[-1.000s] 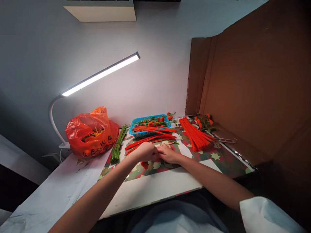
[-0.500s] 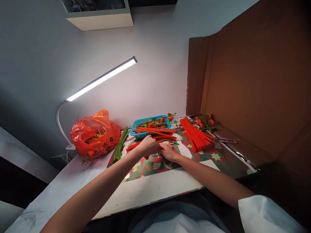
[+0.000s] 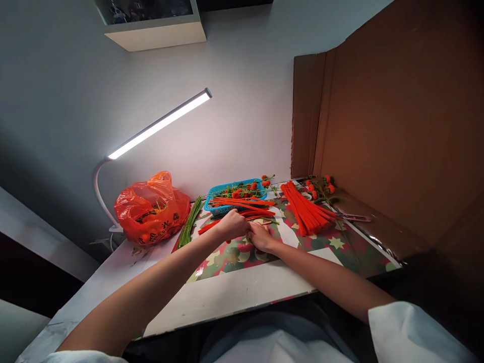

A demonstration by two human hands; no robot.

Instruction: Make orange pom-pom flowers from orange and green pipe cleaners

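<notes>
My left hand and my right hand meet over the patterned mat at the middle of the table. Both are curled closed around something small that I cannot make out. Loose red pipe cleaners lie directly behind the hands. A thick bundle of red pipe cleaners lies to the right. Behind them a blue basket holds red pompom flowers on green stems. A bundle of green stems lies to the left.
An orange plastic bag sits at the left by a lit white desk lamp. A tall cardboard sheet walls the right side. More red flower sprigs and scissors lie near the cardboard.
Both hands have shifted slightly away from me toward the loose red pipe cleaners and stay pressed together. The camera view has tilted up and left a little.
</notes>
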